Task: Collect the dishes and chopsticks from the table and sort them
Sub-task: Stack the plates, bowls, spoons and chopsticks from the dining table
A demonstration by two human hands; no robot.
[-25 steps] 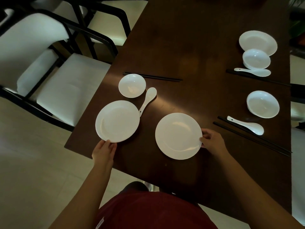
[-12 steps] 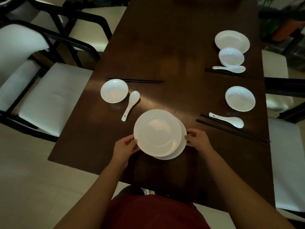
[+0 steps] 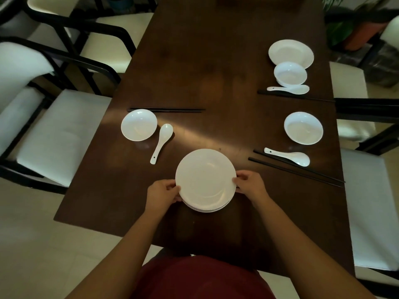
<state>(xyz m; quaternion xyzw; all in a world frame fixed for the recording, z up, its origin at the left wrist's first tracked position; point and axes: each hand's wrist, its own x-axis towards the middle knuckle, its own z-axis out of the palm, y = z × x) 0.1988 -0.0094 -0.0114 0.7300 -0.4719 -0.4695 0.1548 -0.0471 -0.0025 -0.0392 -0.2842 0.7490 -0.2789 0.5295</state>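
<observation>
While hands hold stacked plates (image 3: 205, 180), spoon (image 3: 162, 142) left, chopsticks (image 3: 295, 170) right

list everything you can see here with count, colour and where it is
plates: 2, white, stacked at the near middle of the table, held at both sides
far plate: 1, white, far right of the table
bowls: 3, white; one on the left, one on the right, one far right overlapping the far plate
spoons: 3, white; beside the left bowl, near right on chopsticks, below the far right bowl
chopsticks: 3 pairs, black; behind the left bowl, near right, far right
table: 1, dark brown
chairs: several, black frames, pale cushions, both sides
plant: green, top right corner
left hand: grips the stack's left rim
right hand: grips the stack's right rim
</observation>
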